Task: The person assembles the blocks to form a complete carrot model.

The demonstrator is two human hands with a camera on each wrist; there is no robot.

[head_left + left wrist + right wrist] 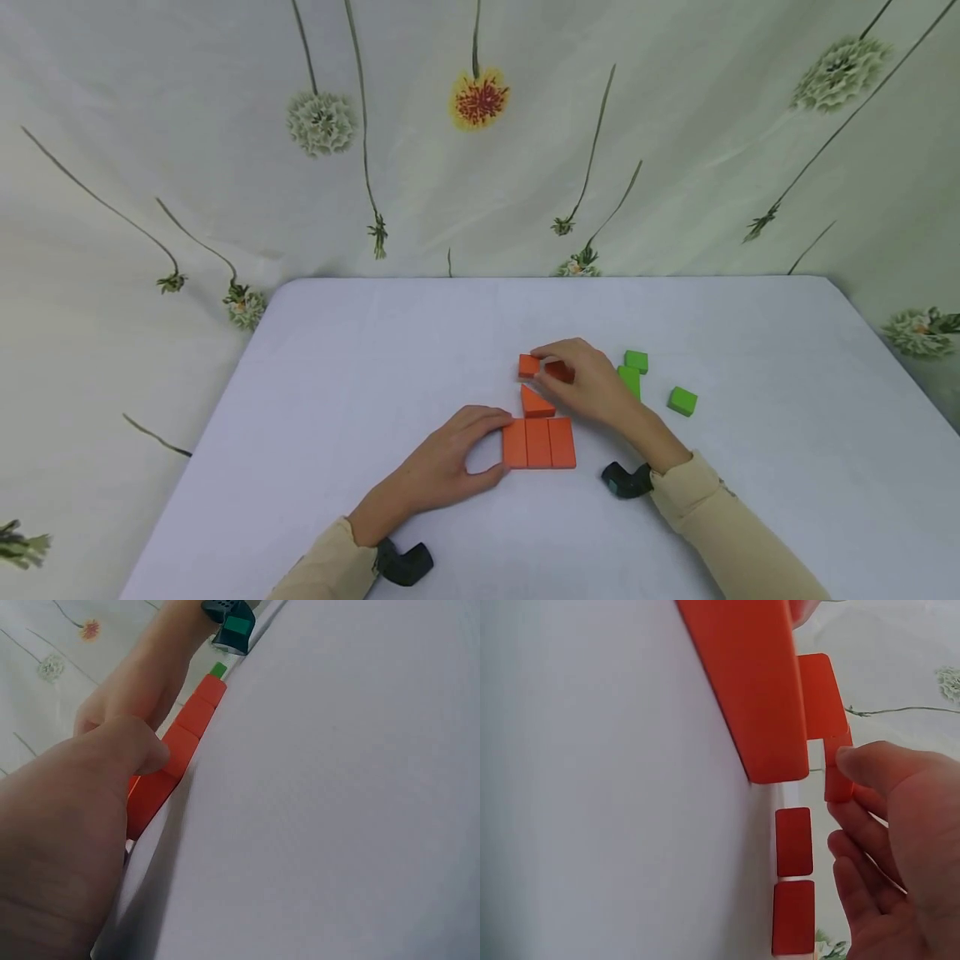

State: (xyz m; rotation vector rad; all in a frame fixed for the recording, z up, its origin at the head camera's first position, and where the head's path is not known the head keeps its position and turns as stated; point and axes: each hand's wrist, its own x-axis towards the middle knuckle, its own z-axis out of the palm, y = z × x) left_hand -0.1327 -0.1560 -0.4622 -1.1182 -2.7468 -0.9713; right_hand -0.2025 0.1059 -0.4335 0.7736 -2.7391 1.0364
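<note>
While your left hand (pixel 446 462) sets its thumb and forefinger at the near and far ends of the leftmost orange rectangular block (pixel 515 446), probably to keep it square, that block and two more lie side by side as one row. Those two fingers are spread just wide enough to span its length. Your right hand (pixel 588 383) pinches a small orange block (pixel 528 367) narrowly between thumb and forefinger, a grip that seems suited to fine aligning. It is beyond the orange wedge (pixel 536 404), which sits against the row's far edge; whether the small block touches the table, you cannot tell. Two spare orange blocks (pixel 793 841) lie below your right hand, and three green blocks (pixel 682 402) stand beside it, apparently out of the way. All this rests on a smooth white table (pixel 360 350), with a pale hanging cloth (pixel 510 192) behind it, printed with dandelion-like flowers.
</note>
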